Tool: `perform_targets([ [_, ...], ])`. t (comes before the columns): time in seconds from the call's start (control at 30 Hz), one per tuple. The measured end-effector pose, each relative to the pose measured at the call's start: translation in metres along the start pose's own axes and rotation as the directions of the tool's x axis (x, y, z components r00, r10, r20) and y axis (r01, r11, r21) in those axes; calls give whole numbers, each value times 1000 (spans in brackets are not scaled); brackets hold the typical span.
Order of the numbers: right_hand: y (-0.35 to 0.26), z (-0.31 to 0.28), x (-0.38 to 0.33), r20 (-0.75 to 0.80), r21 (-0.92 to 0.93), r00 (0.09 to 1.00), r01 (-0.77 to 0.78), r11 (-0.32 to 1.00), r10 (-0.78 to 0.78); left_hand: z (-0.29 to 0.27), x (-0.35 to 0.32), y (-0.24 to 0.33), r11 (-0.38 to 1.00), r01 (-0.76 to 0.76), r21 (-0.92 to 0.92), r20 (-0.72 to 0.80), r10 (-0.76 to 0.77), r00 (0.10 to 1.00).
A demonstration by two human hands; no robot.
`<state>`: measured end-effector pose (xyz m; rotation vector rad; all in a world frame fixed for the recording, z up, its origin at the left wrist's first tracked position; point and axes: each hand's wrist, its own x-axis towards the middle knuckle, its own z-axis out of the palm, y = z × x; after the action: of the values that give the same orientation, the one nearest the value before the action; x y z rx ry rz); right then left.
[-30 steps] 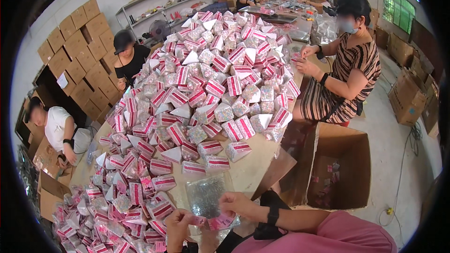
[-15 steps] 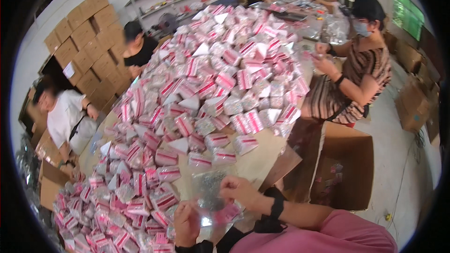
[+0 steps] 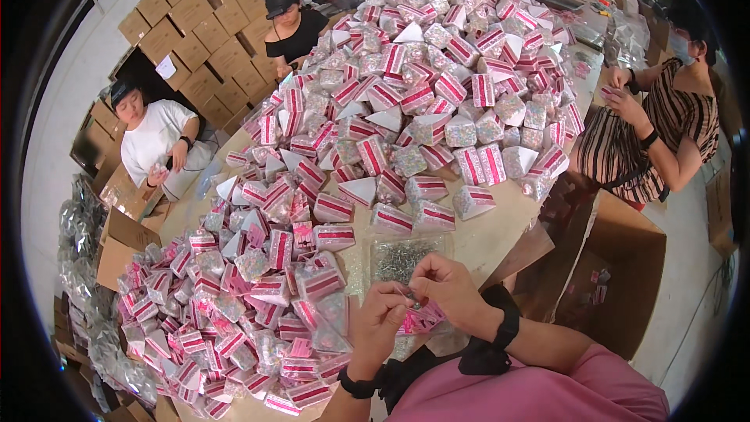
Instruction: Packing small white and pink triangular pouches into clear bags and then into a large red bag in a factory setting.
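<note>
My left hand (image 3: 378, 320) and my right hand (image 3: 451, 291) meet at the table's near edge, fingertips pinched together. Between them is something small and dark that I cannot make out. Just beyond the fingers lies a clear shallow tray (image 3: 391, 259) of tiny silvery metal pieces. Pink cards (image 3: 422, 319) show beneath my hands, partly covered by them. Left of my left hand rises a large heap of plastic-wrapped cake-slice-shaped pieces (image 3: 273, 289), white and speckled with pink-red stripes. It spreads far across the table.
An open cardboard box (image 3: 617, 266) stands to my right, a few small pink pieces inside. A person in a striped top (image 3: 660, 125) sits beyond it; two others sit at the left, near stacked cartons (image 3: 211, 31). Plastic-wrapped bundles (image 3: 82, 227) line the far left.
My hands have come together; before, the right was over the tray's near side and the left lay apart, lower left. The view has shifted, showing more of the left side.
</note>
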<state>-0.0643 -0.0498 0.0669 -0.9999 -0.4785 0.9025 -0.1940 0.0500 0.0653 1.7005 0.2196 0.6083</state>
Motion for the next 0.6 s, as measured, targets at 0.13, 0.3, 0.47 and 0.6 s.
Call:
perform_targets([
  [0.13, 8, -1, 3, 54, 211, 997, -67, 975, 57, 3, -2, 6, 982, -24, 188, 49, 15, 999],
  [0.3, 8, -1, 3, 101, 408, 978, -208, 889, 182, 9, -5, 21, 937, -13, 350, 21, 6, 1000],
  [0.47, 6, -6, 3, 123, 376, 984, -166, 912, 128, 11, -10, 23, 931, -115, 347, -87, 154, 984],
  [0.6, 4, -7, 0, 120, 334, 973, -226, 915, 197, 4, -16, 3, 979, -203, 9, -201, 201, 959],
])
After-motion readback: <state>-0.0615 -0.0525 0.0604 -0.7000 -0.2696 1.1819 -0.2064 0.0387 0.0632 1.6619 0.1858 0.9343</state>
